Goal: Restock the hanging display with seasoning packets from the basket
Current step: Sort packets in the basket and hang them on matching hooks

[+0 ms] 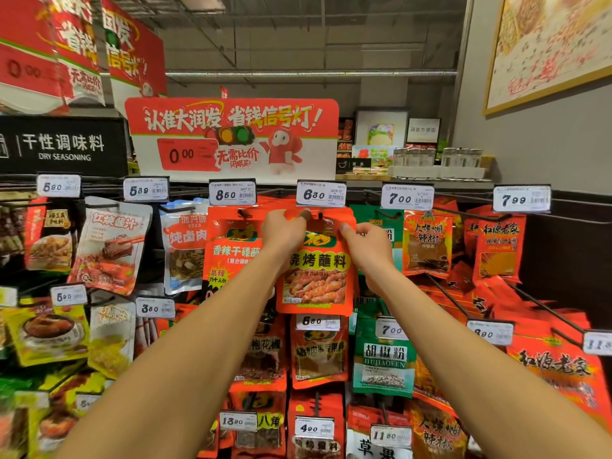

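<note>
**Both hands on the barbecue seasoning packet at the top row**

While both my arms reach up to the hanging display, my left hand (284,230) pinches the upper left corner of an orange-red seasoning packet (316,276), fingers curled over its top edge. My right hand (367,244) grips the packet's upper right edge, thumb in front and fingers curled behind. The packet hangs upright between my hands, its top held right at the black hook (320,216) under the 6.80 price tag (321,194); I cannot tell whether the hole is already over the hook. More packets of the same colour sit behind it on that peg. Just to its left hangs a red chilli dip packet (233,256) under the 8.50 tag (232,193). Below hangs a green pepper powder packet (384,359). A red promotional sign (231,137) stands above the row.
</note>
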`<action>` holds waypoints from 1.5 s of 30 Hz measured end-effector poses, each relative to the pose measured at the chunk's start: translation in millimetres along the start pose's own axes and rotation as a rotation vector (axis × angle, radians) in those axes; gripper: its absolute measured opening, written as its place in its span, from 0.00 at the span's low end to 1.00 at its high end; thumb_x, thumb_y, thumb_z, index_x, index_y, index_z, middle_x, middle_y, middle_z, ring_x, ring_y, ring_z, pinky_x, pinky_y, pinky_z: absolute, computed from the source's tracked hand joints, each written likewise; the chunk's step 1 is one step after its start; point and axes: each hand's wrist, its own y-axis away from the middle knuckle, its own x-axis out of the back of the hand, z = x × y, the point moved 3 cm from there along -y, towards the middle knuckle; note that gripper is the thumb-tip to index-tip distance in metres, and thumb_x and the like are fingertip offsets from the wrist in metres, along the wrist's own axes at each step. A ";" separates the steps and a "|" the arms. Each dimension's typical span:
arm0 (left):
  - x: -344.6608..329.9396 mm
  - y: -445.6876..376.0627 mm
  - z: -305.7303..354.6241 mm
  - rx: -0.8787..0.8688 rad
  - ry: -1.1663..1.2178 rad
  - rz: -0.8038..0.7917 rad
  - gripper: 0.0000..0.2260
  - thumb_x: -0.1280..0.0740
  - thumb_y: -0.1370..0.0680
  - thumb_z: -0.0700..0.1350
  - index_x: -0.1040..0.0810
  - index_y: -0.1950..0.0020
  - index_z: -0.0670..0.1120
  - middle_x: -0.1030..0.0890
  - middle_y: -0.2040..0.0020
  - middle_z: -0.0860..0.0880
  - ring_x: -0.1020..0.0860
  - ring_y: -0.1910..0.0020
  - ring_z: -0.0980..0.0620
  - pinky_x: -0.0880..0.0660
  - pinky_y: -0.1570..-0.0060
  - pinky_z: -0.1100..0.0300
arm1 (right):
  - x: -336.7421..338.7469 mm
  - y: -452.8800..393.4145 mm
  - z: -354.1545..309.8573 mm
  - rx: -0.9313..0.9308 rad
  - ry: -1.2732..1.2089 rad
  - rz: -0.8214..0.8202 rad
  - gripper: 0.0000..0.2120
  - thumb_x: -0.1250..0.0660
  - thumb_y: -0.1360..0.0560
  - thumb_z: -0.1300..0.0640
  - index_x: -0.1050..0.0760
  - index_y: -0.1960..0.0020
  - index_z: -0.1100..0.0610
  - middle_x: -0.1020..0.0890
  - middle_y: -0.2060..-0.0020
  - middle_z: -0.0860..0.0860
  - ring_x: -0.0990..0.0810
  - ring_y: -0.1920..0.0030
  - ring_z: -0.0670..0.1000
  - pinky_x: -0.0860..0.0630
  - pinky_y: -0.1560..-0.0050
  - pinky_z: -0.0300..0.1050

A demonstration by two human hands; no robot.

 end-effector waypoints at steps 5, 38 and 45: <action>-1.3 9.5 -8.4 -0.065 -0.124 0.050 0.29 0.30 0.22 0.56 0.29 0.27 0.43 0.23 0.31 0.42 0.25 0.33 0.40 0.27 0.35 0.49 | 0.9 6.9 10.6 0.072 0.101 -0.092 0.08 0.29 0.25 0.48 0.19 0.56 0.52 0.15 0.61 0.47 0.17 0.58 0.51 0.24 0.57 0.48; -4.5 95.2 -34.6 -0.208 -0.218 -0.023 0.07 0.34 0.20 0.48 0.17 0.48 0.49 0.15 0.52 0.50 0.20 0.59 0.62 0.28 0.60 0.66 | 77.8 48.2 53.7 -0.091 -0.187 -0.184 0.09 0.35 0.19 0.61 0.20 0.55 0.61 0.16 0.67 0.55 0.18 0.70 0.51 0.21 0.70 0.42; -14.1 171.7 -136.3 0.272 0.198 -0.331 0.09 0.36 0.17 0.44 0.18 0.53 0.44 0.14 0.61 0.46 0.17 0.67 0.53 0.21 0.67 0.63 | 108.7 124.9 153.5 -0.332 -0.323 -0.278 0.11 0.37 0.20 0.65 0.22 0.60 0.61 0.18 0.72 0.57 0.20 0.76 0.52 0.25 0.77 0.38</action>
